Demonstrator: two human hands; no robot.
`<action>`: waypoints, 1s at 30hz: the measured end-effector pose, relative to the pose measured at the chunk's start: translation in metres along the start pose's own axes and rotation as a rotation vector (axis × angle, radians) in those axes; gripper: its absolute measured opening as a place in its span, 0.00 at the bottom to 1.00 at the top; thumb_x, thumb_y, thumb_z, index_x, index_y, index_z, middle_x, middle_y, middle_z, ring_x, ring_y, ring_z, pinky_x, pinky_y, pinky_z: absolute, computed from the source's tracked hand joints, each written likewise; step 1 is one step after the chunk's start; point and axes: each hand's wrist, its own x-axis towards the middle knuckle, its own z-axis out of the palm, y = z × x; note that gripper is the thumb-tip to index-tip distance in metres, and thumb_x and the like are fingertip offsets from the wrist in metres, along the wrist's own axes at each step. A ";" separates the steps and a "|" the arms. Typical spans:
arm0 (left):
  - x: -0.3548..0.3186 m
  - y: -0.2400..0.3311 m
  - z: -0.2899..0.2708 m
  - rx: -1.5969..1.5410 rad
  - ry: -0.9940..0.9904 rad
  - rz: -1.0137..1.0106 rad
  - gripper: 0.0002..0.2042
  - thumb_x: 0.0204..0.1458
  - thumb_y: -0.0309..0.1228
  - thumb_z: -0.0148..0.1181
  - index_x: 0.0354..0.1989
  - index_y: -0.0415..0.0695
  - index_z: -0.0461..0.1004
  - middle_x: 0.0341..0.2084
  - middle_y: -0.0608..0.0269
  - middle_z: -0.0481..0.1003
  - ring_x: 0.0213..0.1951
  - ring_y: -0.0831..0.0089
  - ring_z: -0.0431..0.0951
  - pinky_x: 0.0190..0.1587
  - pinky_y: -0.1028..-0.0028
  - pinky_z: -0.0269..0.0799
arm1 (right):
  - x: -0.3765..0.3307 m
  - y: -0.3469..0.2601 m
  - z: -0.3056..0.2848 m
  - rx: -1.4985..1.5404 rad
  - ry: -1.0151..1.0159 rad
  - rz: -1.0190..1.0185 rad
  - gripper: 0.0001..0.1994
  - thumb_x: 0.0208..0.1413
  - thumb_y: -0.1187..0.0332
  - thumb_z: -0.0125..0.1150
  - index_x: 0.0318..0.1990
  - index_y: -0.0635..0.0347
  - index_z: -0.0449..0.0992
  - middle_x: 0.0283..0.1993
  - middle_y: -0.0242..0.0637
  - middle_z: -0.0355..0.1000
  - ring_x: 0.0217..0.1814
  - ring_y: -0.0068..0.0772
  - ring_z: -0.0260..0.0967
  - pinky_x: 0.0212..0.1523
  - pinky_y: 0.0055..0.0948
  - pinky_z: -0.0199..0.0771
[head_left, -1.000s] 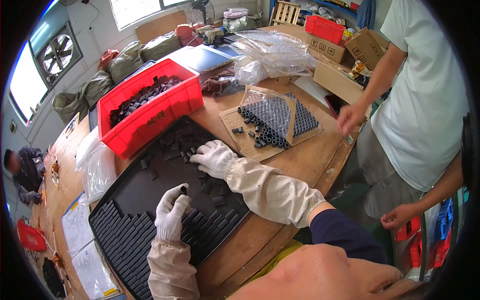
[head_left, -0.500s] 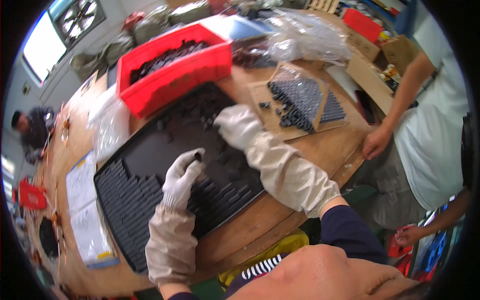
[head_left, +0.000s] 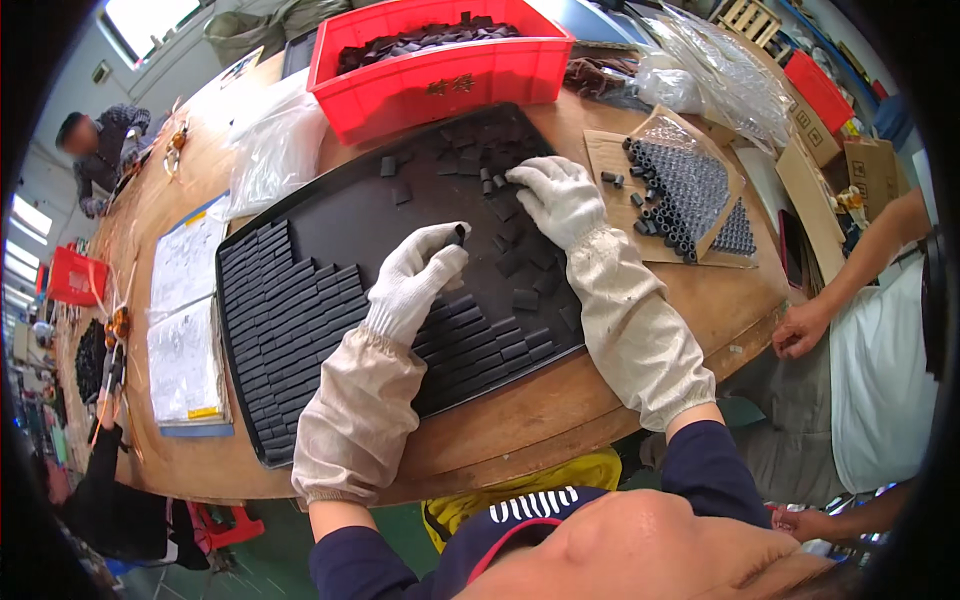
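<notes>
A black tray (head_left: 335, 225) holds short black tubes, many lined up in tight rows along its left and near sides. My left hand (head_left: 415, 280), in a white knit glove, is over the tray, fingers closed round a short black tube (head_left: 460, 232) whose end shows. My right hand (head_left: 562, 200), gloved likewise, reaches to the tray's far right part. Its fingers are curved and apart, the fingertips at some loose tubes (head_left: 487, 182). More loose tubes (head_left: 525, 299) lie scattered below that hand. Beige sleeve covers wrap both my forearms.
A red bin (head_left: 440, 95) of black pieces stands beyond the tray. Right of it, bagged tubes (head_left: 690, 190) lie on cardboard. Papers (head_left: 185, 320) and a clear plastic bag (head_left: 275, 150) lie left. Another person's hand (head_left: 800, 328) rests at the table's right edge.
The view has shifted, so the tray and bin sit higher and further right. My left hand still holds the tube; my right fingertips stay among the loose tubes.
</notes>
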 end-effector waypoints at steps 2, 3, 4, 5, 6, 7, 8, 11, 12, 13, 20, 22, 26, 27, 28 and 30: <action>0.000 -0.001 0.002 0.009 -0.014 0.000 0.18 0.63 0.34 0.61 0.58 0.41 0.75 0.38 0.68 0.76 0.38 0.80 0.74 0.45 0.76 0.75 | 0.001 -0.010 0.007 0.011 -0.066 -0.052 0.16 0.52 0.70 0.66 0.50 0.48 0.79 0.52 0.32 0.77 0.57 0.43 0.72 0.59 0.43 0.70; 0.001 -0.001 0.001 0.017 -0.031 0.000 0.18 0.63 0.34 0.61 0.59 0.41 0.75 0.38 0.67 0.76 0.38 0.80 0.75 0.45 0.76 0.75 | 0.001 -0.013 0.009 0.011 -0.096 -0.071 0.17 0.52 0.70 0.65 0.52 0.49 0.79 0.53 0.32 0.76 0.58 0.43 0.72 0.61 0.43 0.70; 0.002 -0.001 -0.001 0.031 -0.038 -0.018 0.20 0.61 0.32 0.63 0.59 0.38 0.73 0.44 0.66 0.77 0.42 0.81 0.75 0.47 0.76 0.76 | 0.001 -0.017 0.010 -0.021 -0.086 -0.073 0.20 0.51 0.71 0.65 0.54 0.49 0.78 0.56 0.33 0.76 0.60 0.43 0.72 0.62 0.42 0.69; 0.002 -0.003 -0.002 0.021 -0.035 -0.024 0.20 0.61 0.32 0.63 0.60 0.38 0.73 0.44 0.66 0.77 0.42 0.81 0.75 0.47 0.76 0.76 | -0.001 -0.016 0.015 -0.052 -0.083 -0.083 0.21 0.51 0.71 0.65 0.55 0.49 0.78 0.56 0.33 0.76 0.60 0.43 0.72 0.62 0.42 0.69; 0.003 -0.004 -0.002 0.009 -0.037 -0.025 0.20 0.61 0.32 0.63 0.60 0.38 0.73 0.44 0.66 0.77 0.42 0.81 0.75 0.47 0.76 0.76 | -0.003 -0.013 0.019 -0.090 -0.079 -0.095 0.21 0.51 0.71 0.65 0.55 0.49 0.78 0.56 0.33 0.76 0.60 0.42 0.71 0.62 0.42 0.69; 0.003 -0.006 -0.002 -0.002 -0.040 -0.026 0.20 0.61 0.32 0.63 0.60 0.38 0.73 0.44 0.66 0.77 0.42 0.81 0.75 0.47 0.76 0.76 | -0.004 -0.010 0.022 -0.128 -0.074 -0.106 0.22 0.50 0.71 0.66 0.55 0.49 0.78 0.56 0.33 0.76 0.61 0.42 0.71 0.62 0.42 0.69; 0.004 -0.007 -0.002 -0.003 -0.045 -0.018 0.20 0.62 0.33 0.62 0.60 0.38 0.73 0.43 0.66 0.77 0.41 0.81 0.75 0.46 0.76 0.75 | -0.005 -0.005 0.022 -0.122 -0.078 -0.112 0.21 0.50 0.71 0.66 0.55 0.49 0.78 0.56 0.33 0.77 0.60 0.42 0.72 0.62 0.42 0.69; 0.002 -0.007 -0.003 0.002 -0.046 0.002 0.19 0.63 0.34 0.60 0.60 0.40 0.74 0.40 0.66 0.77 0.40 0.80 0.74 0.46 0.77 0.74 | -0.001 -0.005 0.017 -0.094 -0.111 -0.092 0.21 0.50 0.72 0.66 0.54 0.50 0.79 0.53 0.33 0.78 0.59 0.41 0.72 0.60 0.42 0.70; 0.002 -0.006 -0.002 0.011 -0.045 0.002 0.19 0.63 0.34 0.60 0.60 0.40 0.74 0.41 0.66 0.77 0.40 0.81 0.74 0.46 0.77 0.74 | 0.001 -0.009 0.013 -0.083 -0.136 -0.049 0.20 0.49 0.72 0.66 0.53 0.50 0.79 0.52 0.32 0.78 0.58 0.40 0.72 0.60 0.42 0.70; 0.002 -0.005 -0.002 0.021 -0.043 0.003 0.19 0.63 0.35 0.60 0.60 0.40 0.74 0.41 0.66 0.77 0.40 0.81 0.74 0.46 0.77 0.74 | 0.001 -0.011 0.011 -0.071 -0.160 -0.007 0.19 0.49 0.72 0.66 0.52 0.50 0.79 0.50 0.32 0.78 0.58 0.40 0.72 0.59 0.43 0.70; 0.000 -0.001 0.001 0.063 -0.027 -0.003 0.19 0.63 0.33 0.61 0.60 0.40 0.74 0.41 0.67 0.77 0.38 0.82 0.75 0.44 0.77 0.74 | 0.000 -0.005 0.013 -0.090 -0.121 -0.085 0.12 0.51 0.70 0.64 0.44 0.47 0.81 0.41 0.33 0.77 0.49 0.43 0.74 0.50 0.45 0.72; 0.001 -0.002 0.001 0.073 -0.006 0.015 0.18 0.62 0.32 0.61 0.59 0.40 0.74 0.39 0.67 0.78 0.37 0.82 0.75 0.43 0.78 0.74 | 0.004 -0.014 0.010 0.035 -0.026 -0.024 0.10 0.52 0.68 0.66 0.43 0.48 0.81 0.40 0.34 0.77 0.48 0.45 0.73 0.50 0.46 0.73; 0.006 -0.015 -0.006 0.301 0.079 0.167 0.14 0.61 0.29 0.63 0.54 0.39 0.78 0.36 0.70 0.78 0.35 0.83 0.75 0.41 0.80 0.73 | 0.010 -0.044 -0.003 0.573 0.027 0.066 0.11 0.51 0.72 0.71 0.44 0.53 0.82 0.40 0.39 0.77 0.44 0.44 0.76 0.45 0.38 0.77; 0.007 -0.017 -0.007 0.354 0.091 0.183 0.14 0.60 0.29 0.63 0.53 0.39 0.78 0.36 0.69 0.79 0.36 0.84 0.75 0.41 0.80 0.73 | 0.007 -0.051 -0.005 0.748 0.007 0.109 0.12 0.51 0.73 0.72 0.44 0.54 0.82 0.41 0.39 0.77 0.43 0.43 0.76 0.44 0.37 0.77; 0.008 -0.018 -0.008 0.407 0.103 0.200 0.14 0.60 0.29 0.63 0.52 0.39 0.78 0.37 0.69 0.79 0.36 0.84 0.75 0.41 0.80 0.73 | 0.005 -0.056 -0.005 0.795 0.003 0.071 0.15 0.49 0.76 0.73 0.46 0.55 0.82 0.40 0.41 0.77 0.42 0.41 0.77 0.43 0.33 0.78; 0.006 -0.013 -0.007 0.501 0.118 0.211 0.14 0.59 0.29 0.64 0.51 0.37 0.78 0.38 0.64 0.80 0.38 0.81 0.77 0.43 0.78 0.74 | 0.003 -0.064 -0.007 0.789 -0.034 0.064 0.15 0.46 0.76 0.74 0.43 0.55 0.83 0.39 0.40 0.77 0.42 0.42 0.77 0.44 0.36 0.78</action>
